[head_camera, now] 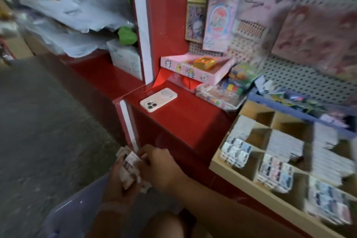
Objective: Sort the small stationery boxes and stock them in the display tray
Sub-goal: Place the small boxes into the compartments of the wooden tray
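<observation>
My left hand (117, 185) holds a bunch of small stationery boxes (129, 168) low in front of the red counter. My right hand (160, 164) reaches into that bunch from the right, its fingers pinching one of the boxes. The cardboard display tray (229, 172) lies at the lower right, divided into compartments. Several compartments hold rows of small boxes (275, 170), and two at the back stand open and bare (264, 118). The view is blurred.
A white phone (158, 99) lies face down on the red counter (185, 120). A pink box (195, 68) with an orange item, coloured packs (222, 92) and hanging goods on a pegboard (309, 79) sit behind. A clear plastic bag (77, 208) hangs below my hands.
</observation>
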Motion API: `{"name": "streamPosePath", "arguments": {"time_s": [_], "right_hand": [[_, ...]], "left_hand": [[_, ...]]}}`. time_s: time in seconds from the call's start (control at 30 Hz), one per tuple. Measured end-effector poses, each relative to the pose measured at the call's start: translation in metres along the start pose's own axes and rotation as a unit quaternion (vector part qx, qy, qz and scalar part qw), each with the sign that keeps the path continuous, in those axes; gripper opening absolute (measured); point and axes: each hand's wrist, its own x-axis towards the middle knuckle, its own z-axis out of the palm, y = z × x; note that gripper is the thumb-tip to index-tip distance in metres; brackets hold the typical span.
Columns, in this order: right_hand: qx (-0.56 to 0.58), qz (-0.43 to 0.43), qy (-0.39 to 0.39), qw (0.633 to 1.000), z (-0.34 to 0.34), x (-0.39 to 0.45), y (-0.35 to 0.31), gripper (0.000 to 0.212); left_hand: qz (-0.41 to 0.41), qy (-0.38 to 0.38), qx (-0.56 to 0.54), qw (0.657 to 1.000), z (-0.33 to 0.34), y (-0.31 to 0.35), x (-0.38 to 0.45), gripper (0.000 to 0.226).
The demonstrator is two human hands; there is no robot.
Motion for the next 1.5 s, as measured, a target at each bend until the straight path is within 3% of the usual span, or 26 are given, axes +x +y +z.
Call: {"name": "streamPosePath", "arguments": {"time_s": [0.03,0.07,0.2,0.3,0.37,0.5,0.63,0.87,1.07,1.17,1.37,1.5], "right_hand": [[0.021,0.012,0.026,0.999,-0.011,-0.008,-0.003,0.021],[0.040,0.023,0.045,0.998,-0.021,-0.014,-0.005,0.019],[0.132,0.037,0.083,0.987,-0.060,-0.039,-0.001,0.006],[0.223,0.043,0.105,0.968,-0.095,-0.062,0.007,0.016],[0.255,0.045,0.124,0.958,-0.125,-0.081,0.014,0.008],[0.259,0.088,0.190,0.943,-0.190,-0.117,0.036,0.016],[0.165,0.157,0.251,0.941,-0.242,-0.134,0.073,0.029],[-0.106,0.208,0.247,0.941,-0.275,-0.122,0.121,0.021],[-0.207,0.175,0.163,0.949,-0.244,-0.079,0.133,0.016],[-0.237,0.171,0.117,0.949,-0.223,-0.058,0.143,0.021],[-0.262,0.159,0.108,0.946,-0.220,-0.035,0.147,0.024],[-0.279,0.117,0.051,0.952,-0.221,-0.035,0.149,0.029]], "left_hand": [[-0.013,0.011,-0.077,0.997,0.008,0.000,0.000,0.018],[-0.042,0.006,-0.125,0.991,0.018,0.005,0.002,0.014],[0.021,0.017,-0.097,0.995,0.085,0.019,-0.022,0.012],[-0.031,0.001,-0.135,0.990,0.124,0.019,-0.034,0.031],[-0.024,-0.001,-0.138,0.990,0.144,0.012,-0.039,0.044],[-0.050,-0.035,-0.165,0.984,0.180,0.006,-0.044,0.022],[-0.053,-0.075,-0.156,0.983,0.216,0.002,-0.036,0.011],[-0.051,-0.097,-0.145,0.983,0.252,-0.004,-0.021,0.007],[-0.067,-0.075,-0.121,0.988,0.258,-0.013,-0.015,0.032],[-0.089,-0.075,-0.119,0.986,0.257,-0.018,-0.013,0.020],[-0.105,-0.075,-0.136,0.982,0.254,-0.020,-0.002,0.020],[-0.089,-0.083,-0.141,0.982,0.248,-0.020,0.007,0.042]]}}
